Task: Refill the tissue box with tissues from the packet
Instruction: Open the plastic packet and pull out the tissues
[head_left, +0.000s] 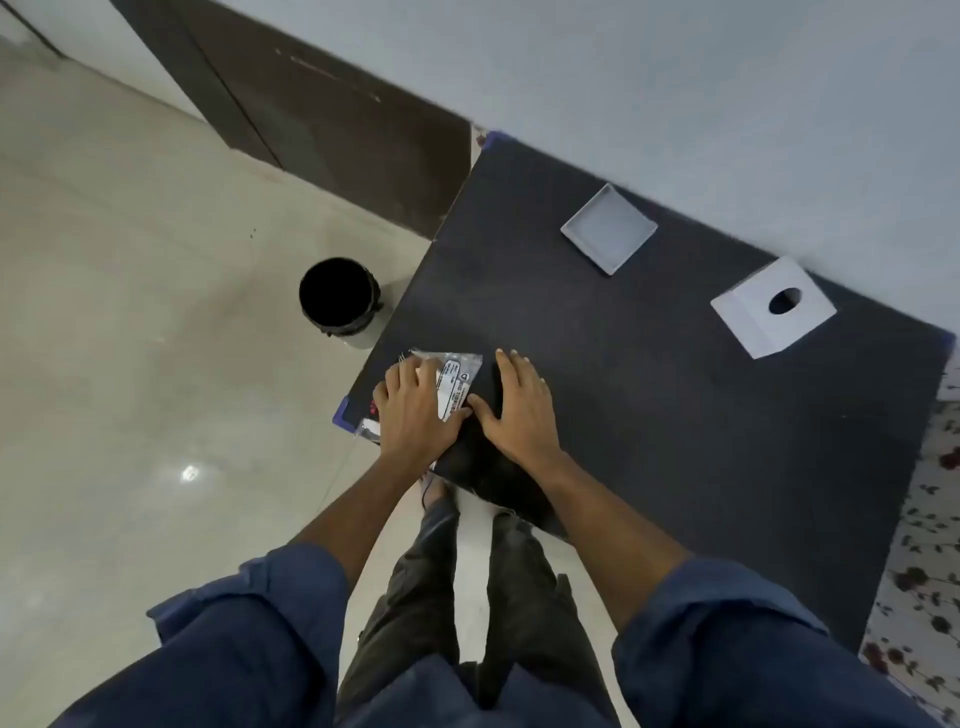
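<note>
A clear plastic tissue packet (451, 382) with a white label lies near the front left corner of the dark table (675, 415). My left hand (415, 410) presses flat on the packet, covering most of it. My right hand (519, 405) rests beside it on the table, its thumb touching the packet's edge. At the back of the table sits the white tissue box base (609, 228), an open shallow tray. To its right stands the white box cover (773, 306) with a round hole on top. Both are well away from my hands.
A black waste bin (338, 299) stands on the pale tiled floor left of the table. A dark cabinet (311, 119) and a grey wall lie behind. A floral cloth (924, 561) shows at the table's right edge. My legs stand against the front edge.
</note>
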